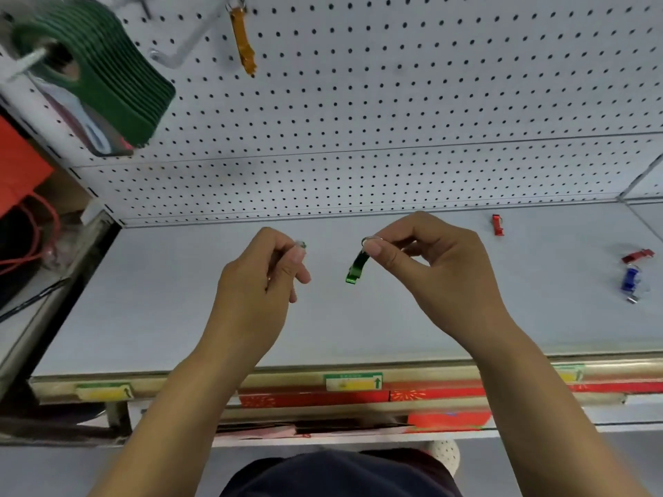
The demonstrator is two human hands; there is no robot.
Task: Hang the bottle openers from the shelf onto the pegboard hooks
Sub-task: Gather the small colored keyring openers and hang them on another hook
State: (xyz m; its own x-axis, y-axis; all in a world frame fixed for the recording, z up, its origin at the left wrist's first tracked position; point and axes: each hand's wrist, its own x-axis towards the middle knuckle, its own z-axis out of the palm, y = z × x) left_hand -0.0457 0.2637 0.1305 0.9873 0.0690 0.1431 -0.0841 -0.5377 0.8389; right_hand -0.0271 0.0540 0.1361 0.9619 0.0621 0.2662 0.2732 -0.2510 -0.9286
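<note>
Both bare forearms come up from the bottom, hands raised side by side with a gap between them. Left hand (262,278) has its fingers (288,269) curled, tips pinching a small shiny thing (300,244), too blurry to tell what. Right hand (427,260) pinches the ring of a small green metal bottle opener (354,269) between thumb and forefinger, other fingers loosely curled, opener dangling.

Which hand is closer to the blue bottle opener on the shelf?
Right. The right hand, pinching the ring of the green opener, is left of the blue bottle opener; the left hand, pinching a small ring, is even farther left.
</note>
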